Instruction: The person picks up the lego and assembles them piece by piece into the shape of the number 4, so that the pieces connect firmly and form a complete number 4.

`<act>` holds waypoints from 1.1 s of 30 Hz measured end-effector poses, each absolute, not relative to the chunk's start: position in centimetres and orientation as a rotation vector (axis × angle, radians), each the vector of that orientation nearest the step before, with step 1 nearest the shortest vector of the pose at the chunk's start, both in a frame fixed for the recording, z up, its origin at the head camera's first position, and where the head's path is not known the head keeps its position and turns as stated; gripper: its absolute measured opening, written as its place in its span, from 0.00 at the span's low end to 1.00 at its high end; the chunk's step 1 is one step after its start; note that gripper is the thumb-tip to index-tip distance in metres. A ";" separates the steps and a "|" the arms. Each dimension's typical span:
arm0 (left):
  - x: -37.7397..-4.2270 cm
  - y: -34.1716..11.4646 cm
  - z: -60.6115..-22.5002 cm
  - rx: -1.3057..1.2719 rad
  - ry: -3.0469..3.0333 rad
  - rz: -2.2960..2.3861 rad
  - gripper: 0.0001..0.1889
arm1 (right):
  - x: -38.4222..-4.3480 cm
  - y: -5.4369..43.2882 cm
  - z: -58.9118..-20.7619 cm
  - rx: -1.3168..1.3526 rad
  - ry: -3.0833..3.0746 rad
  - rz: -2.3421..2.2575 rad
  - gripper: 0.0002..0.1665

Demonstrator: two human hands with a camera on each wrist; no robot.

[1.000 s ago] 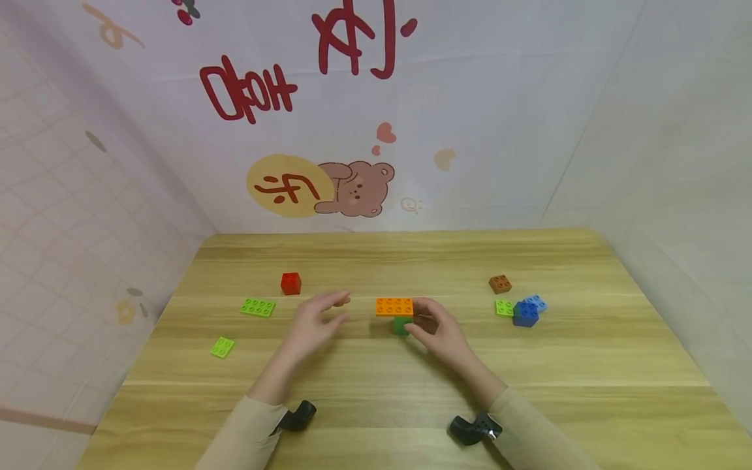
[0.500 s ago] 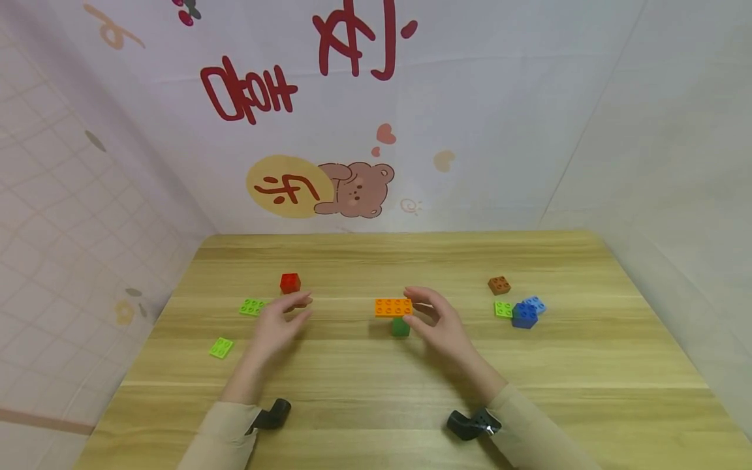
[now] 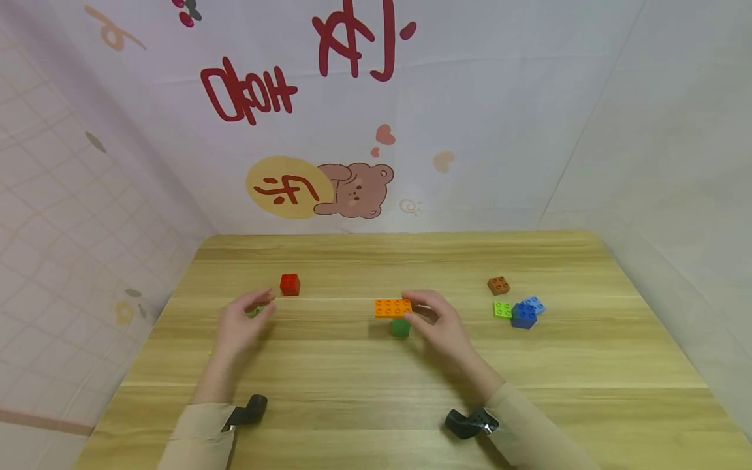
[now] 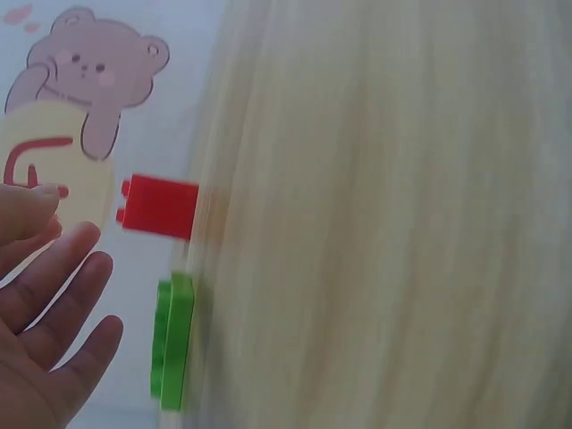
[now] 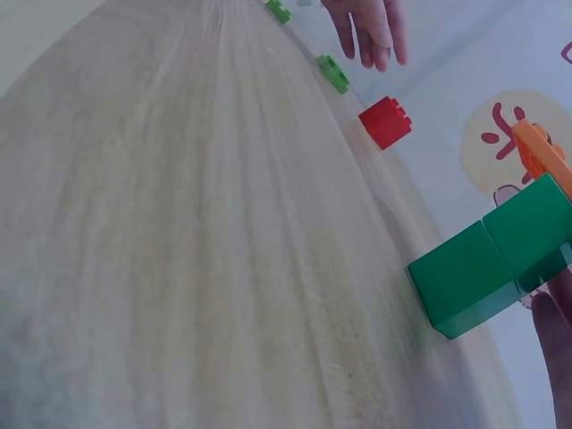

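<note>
My left hand (image 3: 239, 323), fingers loosely bent and apart, hovers over a light green studded plate (image 3: 256, 311) and partly hides it. In the left wrist view that plate (image 4: 174, 341) lies beside a red brick (image 4: 161, 207), with nothing between the fingers. Near the middle of the table, an orange plate (image 3: 392, 307) tops two stacked green bricks (image 5: 493, 255) and overhangs them to the left. My right hand (image 3: 437, 323) holds the orange plate's right end between thumb and index finger. The left forearm covers most of a smaller light green plate.
At the right lie a brown brick (image 3: 499, 285), a light green plate (image 3: 502, 309), a dark blue brick (image 3: 523, 315) and a lighter blue brick (image 3: 534, 303). The red brick (image 3: 290, 284) is near the back left. A printed cloth wall (image 3: 499, 130) rises behind the wooden table (image 3: 352, 398).
My left hand has moved left, away from the stack and over the longer light green plate. The right hand's fingers shifted slightly at the orange plate; the stack has stayed in place.
</note>
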State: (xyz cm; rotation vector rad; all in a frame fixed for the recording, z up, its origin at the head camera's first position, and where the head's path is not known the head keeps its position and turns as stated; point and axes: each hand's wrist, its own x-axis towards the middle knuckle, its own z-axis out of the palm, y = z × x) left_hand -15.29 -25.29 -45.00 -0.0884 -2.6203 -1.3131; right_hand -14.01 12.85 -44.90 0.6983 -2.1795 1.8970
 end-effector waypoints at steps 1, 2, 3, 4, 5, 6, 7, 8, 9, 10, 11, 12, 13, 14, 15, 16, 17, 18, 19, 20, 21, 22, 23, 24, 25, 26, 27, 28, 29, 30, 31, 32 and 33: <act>-15.3 -25.5 -45.0 -0.067 -2.623 -1.308 0.18 | -14.0 12.8 -44.9 0.695 -2.185 1.896 0.20; -15.2 -25.8 -45.0 -0.047 -2.625 -1.309 0.18 | -14.0 12.8 -45.0 0.689 -2.192 1.896 0.20; -15.2 -26.0 -44.9 -0.029 -2.628 -1.311 0.19 | -14.0 12.8 -45.0 0.684 -2.200 1.894 0.21; -15.2 -26.2 -44.9 -0.012 -2.632 -1.311 0.19 | -13.9 12.8 -45.0 0.678 -2.207 1.895 0.21; -15.2 -26.4 -44.9 0.000 -2.633 -1.313 0.19 | -13.9 12.8 -45.0 0.671 -2.214 1.894 0.21; -15.2 -26.7 -44.9 0.009 -2.631 -1.324 0.19 | -13.9 12.8 -45.1 0.669 -2.224 1.885 0.21; -15.3 -26.9 -45.0 0.006 -2.631 -1.321 0.20 | -13.9 12.8 -45.1 0.666 -2.229 1.879 0.20; -15.3 -27.2 -45.0 -0.002 -2.632 -1.313 0.20 | -13.9 12.8 -45.1 0.662 -2.232 1.878 0.20; -15.3 -27.4 -45.1 -0.013 -2.634 -1.296 0.20 | -13.9 12.8 -45.0 0.661 -2.234 1.873 0.20; -15.4 -27.7 -45.1 -0.032 -2.634 -1.277 0.20 | -13.9 12.8 -45.0 0.659 -2.234 1.873 0.20; -15.5 -28.0 -45.2 -0.056 -2.635 -1.257 0.20 | -13.9 12.7 -45.0 0.656 -2.234 1.874 0.20; -15.6 -28.2 -45.3 -0.082 -2.634 -1.235 0.20 | -13.8 12.7 -45.0 0.655 -2.235 1.875 0.20; -15.6 -28.4 -45.4 -0.114 -2.630 -1.205 0.20 | -13.8 12.7 -45.0 0.653 -2.233 1.881 0.20; -15.7 -28.6 -45.4 -0.138 -2.629 -1.188 0.20 | -13.8 12.7 -45.0 0.651 -2.234 1.886 0.20; -15.7 -28.7 -45.5 -0.161 -2.628 -1.175 0.20 | -13.8 12.7 -44.9 0.646 -2.237 1.889 0.20; -15.8 -28.9 -45.5 -0.181 -2.630 -1.164 0.20 | -13.8 12.6 -44.9 0.642 -2.239 1.895 0.20; -15.8 -29.0 -45.5 -0.193 -2.635 -1.162 0.20 | -13.8 12.6 -44.9 0.639 -2.243 1.897 0.20; -15.8 -29.1 -45.5 -0.200 -2.642 -1.166 0.21 | -13.8 12.6 -44.9 0.635 -2.250 1.899 0.20; -15.9 -29.3 -45.6 -0.210 -2.653 -1.157 0.21 | -13.8 12.6 -44.9 0.631 -2.254 1.904 0.20; -16.0 -29.4 -45.6 -0.215 -2.669 -1.149 0.22 | -13.8 12.6 -44.8 0.624 -2.259 1.909 0.19; -16.1 -29.6 -45.7 -0.222 -2.681 -1.141 0.23 | -13.7 12.5 -44.8 0.619 -2.263 1.912 0.19; -16.2 -29.7 -45.7 -0.229 -2.696 -1.127 0.23 | -13.7 12.5 -44.8 0.614 -2.267 1.916 0.19; -16.3 -29.9 -45.8 -0.237 -2.710 -1.120 0.24 | -13.7 12.5 -44.8 0.609 -2.271 1.918 0.19; -16.4 -30.0 -45.9 -0.243 -2.729 -1.119 0.25 | -13.7 12.5 -44.8 0.607 -2.272 1.920 0.19; -16.5 -30.1 -45.9 -0.251 -2.746 -1.110 0.26 | -13.7 12.5 -44.9 0.606 -2.269 1.921 0.19; -16.6 -30.2 -46.0 -0.256 -2.763 -1.116 0.27 | -13.7 12.5 -44.9 0.606 -2.268 1.918 0.19; -16.7 -30.3 -46.0 -0.259 -2.779 -1.123 0.27 | -13.8 12.5 -44.9 0.607 -2.265 1.918 0.19; -16.8 -30.3 -46.0 -0.267 -2.799 -1.126 0.28 | -13.8 12.5 -44.9 0.608 -2.262 1.916 0.19; -16.9 -30.4 -46.1 -0.274 -2.814 -1.135 0.28 | -13.8 12.5 -44.9 0.611 -2.258 1.913 0.19; -17.0 -30.4 -46.2 -0.284 -2.827 -1.145 0.28 | -13.8 12.5 -44.9 0.612 -2.257 1.911 0.19; -17.1 -30.5 -46.3 -0.301 -2.832 -1.149 0.29 | -13.8 12.5 -44.9 0.612 -2.256 1.910 0.19; -17.2 -30.5 -46.4 -0.325 -2.838 -1.152 0.29 | -13.7 12.5 -44.9 0.612 -2.256 1.909 0.19; -17.3 -30.6 -46.5 -0.352 -2.839 -1.148 0.29 | -13.7 12.5 -44.9 0.611 -2.256 1.910 0.19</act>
